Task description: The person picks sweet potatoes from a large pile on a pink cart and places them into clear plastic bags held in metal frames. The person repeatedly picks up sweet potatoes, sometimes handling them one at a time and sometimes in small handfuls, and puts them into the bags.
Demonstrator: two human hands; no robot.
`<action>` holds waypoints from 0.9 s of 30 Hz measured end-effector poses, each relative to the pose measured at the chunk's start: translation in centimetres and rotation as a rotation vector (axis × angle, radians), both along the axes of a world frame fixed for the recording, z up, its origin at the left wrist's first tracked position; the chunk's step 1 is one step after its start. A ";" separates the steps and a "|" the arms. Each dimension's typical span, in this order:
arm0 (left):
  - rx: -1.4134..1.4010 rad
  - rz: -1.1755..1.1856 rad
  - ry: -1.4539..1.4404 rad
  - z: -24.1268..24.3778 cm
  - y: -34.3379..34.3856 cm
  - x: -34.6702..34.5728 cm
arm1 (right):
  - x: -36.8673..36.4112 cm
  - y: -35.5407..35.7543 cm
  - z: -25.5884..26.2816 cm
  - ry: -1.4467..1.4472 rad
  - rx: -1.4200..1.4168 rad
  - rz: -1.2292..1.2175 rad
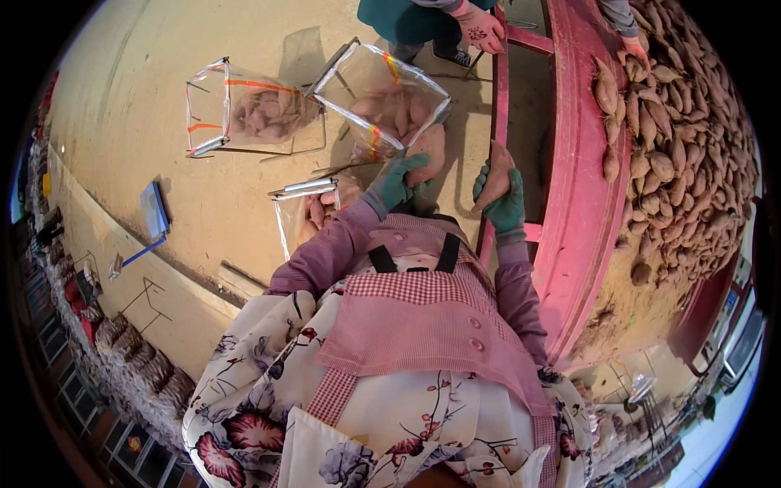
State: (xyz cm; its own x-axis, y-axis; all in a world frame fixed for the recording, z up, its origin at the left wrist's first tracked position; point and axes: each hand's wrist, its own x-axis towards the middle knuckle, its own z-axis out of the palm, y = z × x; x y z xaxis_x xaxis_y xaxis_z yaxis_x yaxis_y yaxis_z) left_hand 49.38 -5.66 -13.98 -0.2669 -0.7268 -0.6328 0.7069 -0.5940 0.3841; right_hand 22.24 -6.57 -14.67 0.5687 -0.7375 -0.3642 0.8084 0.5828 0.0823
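My left hand (393, 184), in a green and grey glove, grips a large sweet potato (429, 152) by its side. That root is held at the near corner of an open clear plastic bag (399, 73) stretched on a square metal frame, with sweet potatoes (390, 113) inside. My right hand (506, 204), gloved alike, is closed around a slimmer, pointed sweet potato (497, 174). It is next to the pink metal rail (500, 110) of the truck bed's side. Both roots are apart from each other.
A heap of sweet potatoes (677, 158) lies beyond the pink side panel (576, 183). Two more framed bags, one farther left (262, 110) and one nearer (305, 213), hold sweet potatoes. A co-worker's pink-gloved hand (482, 27) rests at the rail; another (634, 52) touches the heap. A blue dustpan (154, 210) stands left.
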 end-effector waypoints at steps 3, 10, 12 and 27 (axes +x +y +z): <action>0.001 0.046 0.015 0.6 -0.6 4.4 | 1.6 -1.4 -0.5 0.050 0.023 0.089; -0.405 -0.464 -1.311 0.1 -8.8 10.5 | 2.8 -2.9 -5.5 0.152 0.058 0.170; -0.521 -0.801 -1.669 -2.1 -12.0 12.1 | 3.1 -2.8 -6.4 0.201 0.093 0.208; -0.557 -0.873 -1.407 -5.5 -16.4 8.1 | 6.6 -3.5 -4.3 0.561 0.083 0.097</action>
State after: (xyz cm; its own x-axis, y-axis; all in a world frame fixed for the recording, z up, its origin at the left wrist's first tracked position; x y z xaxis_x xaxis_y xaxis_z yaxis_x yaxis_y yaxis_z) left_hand 57.44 -22.04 -19.45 -0.1788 -0.8738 -0.4521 -0.7437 -0.1808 0.6436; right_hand 28.84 -10.11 -18.97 0.3357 -0.6477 -0.6839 0.6844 0.6666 -0.2953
